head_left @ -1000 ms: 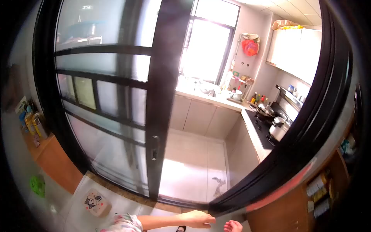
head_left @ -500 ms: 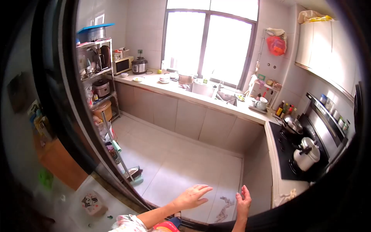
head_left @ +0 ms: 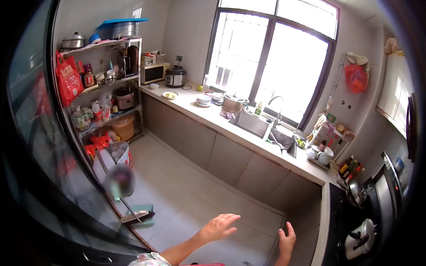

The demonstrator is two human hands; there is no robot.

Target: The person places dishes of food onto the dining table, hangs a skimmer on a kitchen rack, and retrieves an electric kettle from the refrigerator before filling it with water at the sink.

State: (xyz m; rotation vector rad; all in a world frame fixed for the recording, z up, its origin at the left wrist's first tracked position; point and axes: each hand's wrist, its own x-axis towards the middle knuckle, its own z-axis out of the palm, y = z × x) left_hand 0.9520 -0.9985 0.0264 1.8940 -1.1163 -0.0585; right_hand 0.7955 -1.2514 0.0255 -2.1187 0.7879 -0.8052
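Note:
My left hand (head_left: 218, 228) is held out over the floor at the bottom centre, fingers stretched and apart from the thumb, with nothing in it. Right of it, my right hand (head_left: 286, 239) is raised with thumb and fingers spread, also holding nothing. A gap lies between the two hands, and neither touches anything. Nearest to the right hand are the grey lower cabinets (head_left: 262, 168) and, further right, a pressure cooker (head_left: 360, 239) on the black stove (head_left: 338, 208).
A metal shelf rack (head_left: 141, 88) with pots and bags stands left. A broom and dustpan (head_left: 137, 216) lie by the glass door (head_left: 49, 177). Along the counter (head_left: 186, 95) are a microwave (head_left: 154, 73), an electric cooker (head_left: 175, 77), a pot (head_left: 232, 103) and a sink (head_left: 249, 125).
The view has moved forward into the kitchen and tilted; the whole shelf rack now shows at left. Both hands stay open in nearly the same pose.

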